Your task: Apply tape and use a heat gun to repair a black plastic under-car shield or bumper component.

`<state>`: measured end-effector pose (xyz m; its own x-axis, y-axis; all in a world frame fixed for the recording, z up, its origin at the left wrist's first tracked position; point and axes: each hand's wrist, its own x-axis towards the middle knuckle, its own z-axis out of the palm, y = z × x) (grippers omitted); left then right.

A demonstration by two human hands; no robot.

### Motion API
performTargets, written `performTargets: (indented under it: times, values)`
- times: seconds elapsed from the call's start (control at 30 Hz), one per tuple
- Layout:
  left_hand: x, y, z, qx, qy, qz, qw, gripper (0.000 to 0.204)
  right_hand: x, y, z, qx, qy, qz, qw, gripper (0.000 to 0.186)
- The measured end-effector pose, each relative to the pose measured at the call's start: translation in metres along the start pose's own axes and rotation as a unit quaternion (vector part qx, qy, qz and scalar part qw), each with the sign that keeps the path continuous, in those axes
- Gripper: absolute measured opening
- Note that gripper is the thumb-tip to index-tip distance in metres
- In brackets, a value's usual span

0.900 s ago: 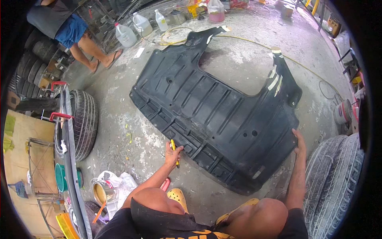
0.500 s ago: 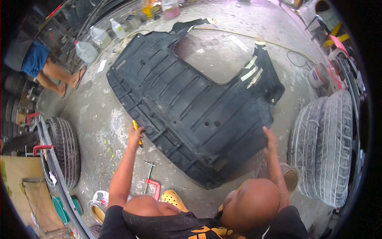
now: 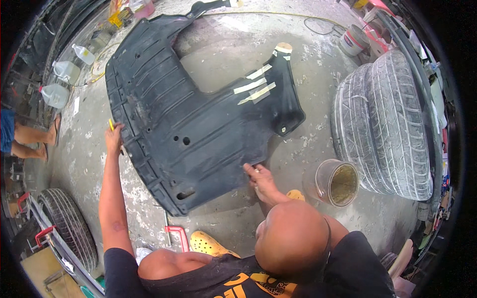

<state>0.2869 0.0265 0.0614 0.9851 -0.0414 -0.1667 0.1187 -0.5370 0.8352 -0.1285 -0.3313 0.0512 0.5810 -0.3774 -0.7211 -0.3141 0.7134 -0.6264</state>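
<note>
A large black plastic underbody panel (image 3: 164, 99), shaped like a car's splash shield, is tilted in front of me, with a deep notch on its far side. My left hand (image 3: 114, 136) is closed at its left edge and holds a slim yellow utility knife (image 3: 111, 124), mostly covered by the fingers. At the near right edge my right hand (image 3: 261, 180) grips the panel, some fingers on top and the rest hidden beneath. Pale tape strips (image 3: 250, 88) cross the right arm of the panel, and its tip has a tape patch (image 3: 283, 47).
Two dusty tyres (image 3: 387, 124) stand at right beside a metal bucket (image 3: 343, 184). A red clamp (image 3: 177, 237) lies near my yellow clog (image 3: 208, 244). Plastic jugs (image 3: 54, 95) line the far left, near another person's legs (image 3: 35, 135). Another tyre (image 3: 69, 226) stands at lower left.
The panel has turned and shifted left and nearer to me in the view, both hands still on it. My right hand has come inward. The bucket now shows more fully.
</note>
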Motion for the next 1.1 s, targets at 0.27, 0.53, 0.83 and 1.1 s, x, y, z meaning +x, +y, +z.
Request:
performTargets:
  times: [0.27,0.53,0.83,1.1]
  values:
    - [-0.089,0.165,0.108,0.172,-0.264,0.208,0.926,0.015,0.001,-0.023,0.009,-0.297,-0.270,0.071,0.913,0.033]
    - [-0.149,0.168,0.240,0.129,-0.177,0.351,0.910,0.027,0.036,-0.034,-0.077,-0.301,0.024,-0.158,0.940,0.031]
    - [-0.156,0.180,0.273,0.180,-0.190,0.330,0.907,0.018,0.085,-0.084,-0.016,-0.260,0.022,-0.347,0.901,0.027]
    - [-0.161,0.202,0.292,0.058,-0.305,0.188,0.932,0.018,0.127,-0.092,0.033,-0.295,-0.014,-0.473,0.830,0.045]
